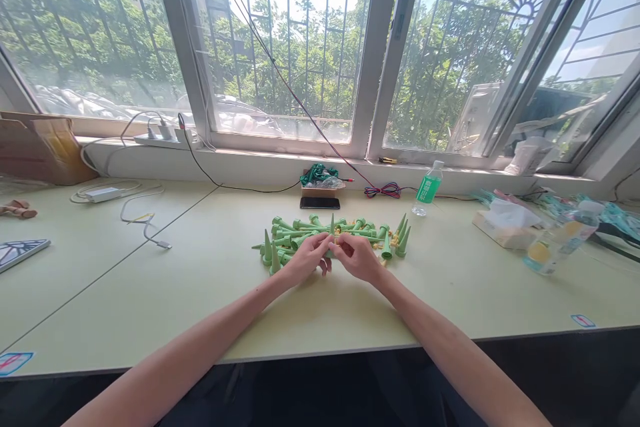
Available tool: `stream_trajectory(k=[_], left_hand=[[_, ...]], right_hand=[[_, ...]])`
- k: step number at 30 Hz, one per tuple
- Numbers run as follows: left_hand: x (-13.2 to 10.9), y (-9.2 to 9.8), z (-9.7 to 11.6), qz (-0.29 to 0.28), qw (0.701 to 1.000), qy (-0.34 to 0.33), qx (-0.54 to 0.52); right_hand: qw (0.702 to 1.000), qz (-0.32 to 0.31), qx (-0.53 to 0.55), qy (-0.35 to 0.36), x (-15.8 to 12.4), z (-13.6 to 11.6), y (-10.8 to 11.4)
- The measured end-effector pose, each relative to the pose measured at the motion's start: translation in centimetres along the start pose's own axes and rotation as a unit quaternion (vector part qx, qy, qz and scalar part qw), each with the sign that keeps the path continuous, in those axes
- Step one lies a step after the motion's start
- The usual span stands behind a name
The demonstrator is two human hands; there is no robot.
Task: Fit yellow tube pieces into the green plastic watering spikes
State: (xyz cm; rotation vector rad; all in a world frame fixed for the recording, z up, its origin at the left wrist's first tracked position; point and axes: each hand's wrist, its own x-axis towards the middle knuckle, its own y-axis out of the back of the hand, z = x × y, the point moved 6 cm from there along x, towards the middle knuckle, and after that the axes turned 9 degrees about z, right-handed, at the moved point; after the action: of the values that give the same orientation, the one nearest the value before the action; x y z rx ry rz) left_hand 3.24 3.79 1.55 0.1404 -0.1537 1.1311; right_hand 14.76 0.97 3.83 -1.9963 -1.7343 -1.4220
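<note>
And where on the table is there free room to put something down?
Bare table lies between the green spikes and the tissue box, and between the spikes and the white cable. It is crowded around the left hand and right hand, among the spikes.

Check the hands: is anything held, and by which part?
Apparently a green spike, tip up, held low on its body between the left hand and right hand; exact contact is hidden.

Green spikes (303, 225) bar the way forward; tabletop (325, 320) opens nearside.

Left hand (309, 257), right hand (359, 256) close together at green spikes (303, 238) on table (175, 293).
</note>
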Motion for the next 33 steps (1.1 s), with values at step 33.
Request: stream_trajectory(k=[33], left_hand=[[-0.7, 0.8, 2.0, 0.142, 0.964, -0.109, 0.198]], right_hand=[[0.992, 0.077, 0.046, -0.092, 0.3, 2.4, 0.9]])
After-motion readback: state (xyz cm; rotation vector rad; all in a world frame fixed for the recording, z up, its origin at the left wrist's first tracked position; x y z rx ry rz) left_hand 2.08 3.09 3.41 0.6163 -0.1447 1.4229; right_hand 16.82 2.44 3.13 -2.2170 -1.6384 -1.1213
